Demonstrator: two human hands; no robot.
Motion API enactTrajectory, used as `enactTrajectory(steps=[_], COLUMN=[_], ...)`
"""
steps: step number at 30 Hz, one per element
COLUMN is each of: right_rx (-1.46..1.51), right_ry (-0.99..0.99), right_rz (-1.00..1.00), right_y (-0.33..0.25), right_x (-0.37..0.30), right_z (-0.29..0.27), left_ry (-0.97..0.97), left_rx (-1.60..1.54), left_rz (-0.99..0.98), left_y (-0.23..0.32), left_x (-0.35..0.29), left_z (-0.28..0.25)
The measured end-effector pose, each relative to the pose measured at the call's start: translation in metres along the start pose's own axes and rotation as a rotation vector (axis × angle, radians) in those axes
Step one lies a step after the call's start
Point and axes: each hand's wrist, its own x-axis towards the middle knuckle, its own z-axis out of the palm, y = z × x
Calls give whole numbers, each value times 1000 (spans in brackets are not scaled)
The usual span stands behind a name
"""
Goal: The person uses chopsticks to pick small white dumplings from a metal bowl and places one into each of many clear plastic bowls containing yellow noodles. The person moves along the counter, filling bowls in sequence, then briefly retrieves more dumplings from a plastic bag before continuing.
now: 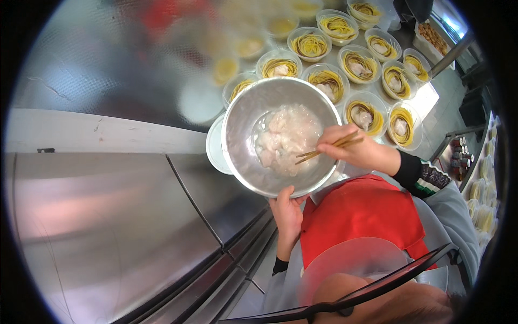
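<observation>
The right grip (360, 151) is closed around wooden chopsticks (345, 141), and their tips touch the pale meat (283, 132), just to the left of this grip. The meat lies inside a metal bowl (236, 129). Lower and to the left, the left grip (287, 213) is holding the near rim of this bowl. Beyond both grips stand clear plastic tubs (418, 134) with yellow noodles (309, 45); several contain also pale pieces.

"Left hand (287, 215): how was it listed?"
"One; thumb (285, 193) pointed upward, fingers were partly hidden, wrist (284, 247) was bare, forearm rose from below."
"Right hand (356, 149)?"
"One; fingers (332, 146) were bent in a pinching grip, pointing left; the arm (456, 202) entered from the right, bent at the elbow."
</observation>
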Motion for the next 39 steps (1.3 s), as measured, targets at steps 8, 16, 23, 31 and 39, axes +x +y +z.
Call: enactTrajectory(steps=[8, 16, 23, 31, 39], right_rx=[129, 796, 959, 411, 343], right_ry=[166, 456, 519, 655, 635], right_rz=[-36, 329, 355, 32, 123], right_y=[17, 25, 29, 23, 26], right_x=[-11, -3, 1, 10, 6], right_z=[32, 38, 34, 19, 25], left_ry=[-90, -112, -130, -120, -119], left_rx=[26, -30, 13, -49, 75], left_rz=[-50, -28, 4, -2, -20], left_y=[-16, -17, -17, -18, -14], left_x=[-13, -20, -21, -18, -20], left_z=[23, 29, 29, 24, 26])
